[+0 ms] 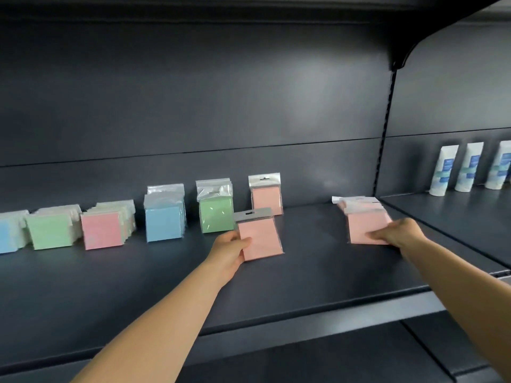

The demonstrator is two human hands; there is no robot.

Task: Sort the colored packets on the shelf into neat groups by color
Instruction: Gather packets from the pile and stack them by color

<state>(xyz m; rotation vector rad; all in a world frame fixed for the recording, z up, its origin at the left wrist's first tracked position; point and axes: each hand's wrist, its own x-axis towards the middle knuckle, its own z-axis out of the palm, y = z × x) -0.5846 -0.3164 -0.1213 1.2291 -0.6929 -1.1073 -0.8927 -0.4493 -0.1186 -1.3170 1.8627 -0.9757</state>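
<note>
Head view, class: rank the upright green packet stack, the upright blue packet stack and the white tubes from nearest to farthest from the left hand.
From the left hand:
1. Upright green packet stack, just behind and left of it.
2. Upright blue packet stack, further left.
3. White tubes, far right, on the neighbouring shelf section.

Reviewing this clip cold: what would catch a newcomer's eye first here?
Two bare arms reach in: the left hand grips a pink packet mid-shelf, and the right hand holds a pink stack further right. Behind and left, blue, green and pink packet groups line the dark shelf; white tubes stand far right.
</note>
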